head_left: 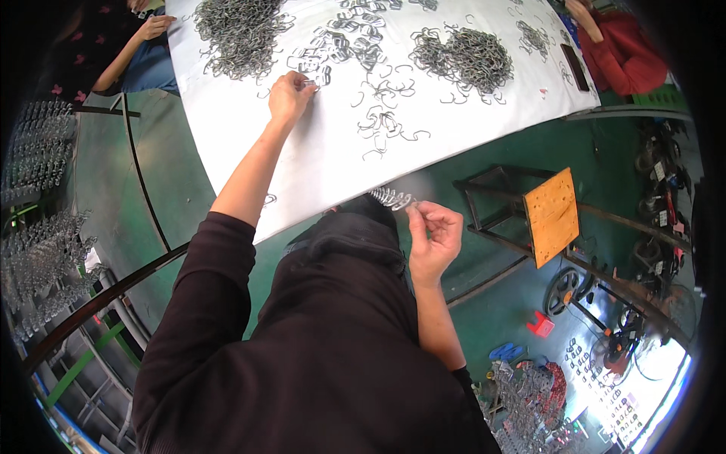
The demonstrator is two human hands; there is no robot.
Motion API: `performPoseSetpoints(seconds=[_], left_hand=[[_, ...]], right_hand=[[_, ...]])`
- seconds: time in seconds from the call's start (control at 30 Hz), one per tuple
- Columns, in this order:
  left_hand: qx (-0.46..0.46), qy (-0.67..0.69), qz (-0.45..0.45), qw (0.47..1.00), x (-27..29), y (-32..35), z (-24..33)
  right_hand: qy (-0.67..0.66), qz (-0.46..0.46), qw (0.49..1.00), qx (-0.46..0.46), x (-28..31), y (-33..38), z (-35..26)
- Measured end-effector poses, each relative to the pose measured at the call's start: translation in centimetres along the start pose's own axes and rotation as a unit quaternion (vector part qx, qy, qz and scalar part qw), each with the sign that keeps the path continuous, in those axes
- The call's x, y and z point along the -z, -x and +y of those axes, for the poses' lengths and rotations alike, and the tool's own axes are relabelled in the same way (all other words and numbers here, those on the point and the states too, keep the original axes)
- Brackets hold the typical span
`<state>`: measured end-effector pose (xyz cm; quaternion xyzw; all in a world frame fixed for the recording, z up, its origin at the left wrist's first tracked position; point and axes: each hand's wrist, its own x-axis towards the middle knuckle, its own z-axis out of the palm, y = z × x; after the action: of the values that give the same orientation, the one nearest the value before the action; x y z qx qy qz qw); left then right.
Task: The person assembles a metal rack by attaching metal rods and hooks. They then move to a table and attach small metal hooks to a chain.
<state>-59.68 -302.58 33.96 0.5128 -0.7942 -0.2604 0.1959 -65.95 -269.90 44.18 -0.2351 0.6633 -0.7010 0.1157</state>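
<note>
My left hand point(290, 100) reaches over the white tabletop point(318, 163), fingers pinched on a small metal buckle at the edge of a scatter of silvery buckles point(333, 49). Below the table's near edge, close to my lap, my right hand point(436, 236) is closed, thumb against fingers, at the end of a row of metal buckles point(392, 198) that looks strung together. What they hang on is too thin to make out. Bent wire hooks point(382, 121) lie loose on the cloth between the hands and the far piles.
Two heaps of wire hooks, a left one point(238, 38) and a right one point(469, 60), flank the buckles. A dark phone point(575, 68) lies near the right edge. Co-workers sit at both sides. A wooden-topped stool point(552, 217) stands right; hanging metal parts point(41, 257) crowd the left.
</note>
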Motion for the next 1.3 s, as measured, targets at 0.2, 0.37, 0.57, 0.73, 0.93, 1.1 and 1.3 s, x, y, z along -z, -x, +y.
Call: performPoseSetpoints(seconds=[0.2,0.37,0.57,0.73,0.93,1.1,1.3], left_hand=[[-0.005,0.164,-0.134,0.977,2.2,6.2,4.9],[0.010,0.342,-0.291,0.893,5.1,15.5,11.3],[0.017,0.356,-0.285,0.890,7.2,18.0,14.4],[-0.032,0.279,-0.263,0.923,7.5,18.3,14.1],[-0.080,0.297,-0.244,0.920,6.8,18.7,14.3],[-0.103,0.297,-0.224,0.922,6.2,18.5,14.3],[-0.126,0.305,-0.244,0.912,5.6,18.3,14.0]], right_hand=[[0.041,-0.041,0.998,-0.005,-0.1,0.2,0.0],[0.063,-0.026,0.998,0.015,-0.9,0.2,0.3],[0.085,-0.025,0.996,0.011,-1.4,0.2,0.2],[0.109,-0.037,0.993,0.036,-1.0,0.4,0.4],[0.155,-0.044,0.984,0.079,-0.6,0.1,1.5],[0.154,-0.123,0.974,0.110,1.0,-1.7,2.1],[0.243,-0.168,0.950,0.099,1.4,-13.8,5.0]])
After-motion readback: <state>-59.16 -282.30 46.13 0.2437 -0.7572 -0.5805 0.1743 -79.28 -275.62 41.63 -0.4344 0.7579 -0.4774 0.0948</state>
